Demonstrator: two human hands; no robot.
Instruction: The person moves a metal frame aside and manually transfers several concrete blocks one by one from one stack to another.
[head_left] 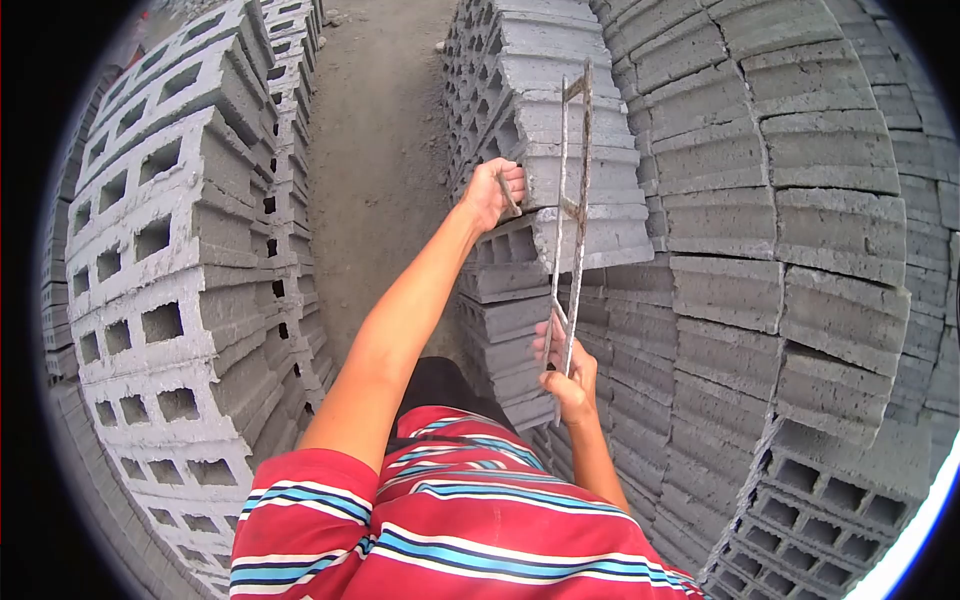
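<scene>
My left hand [492, 194] is closed in a fist against the near left edge of a row of hollow concrete blocks [575, 125]. A thin, rod-like piece [510, 196] runs across its fingers; the rest of it is hidden. My right hand [568, 372] is wrapped round the lower end of a long, narrow metal frame [572, 210]. Two parallel bars joined by short crosspieces make up this frame, like a small ladder. It stretches up and away in front of the block row.
Stacked hollow blocks [150, 240] rise on the left, their openings facing me. More blocks [720, 220] are piled closely on the right, with openings showing at the lower right [820, 520]. A dirt path [370, 150] runs between the stacks.
</scene>
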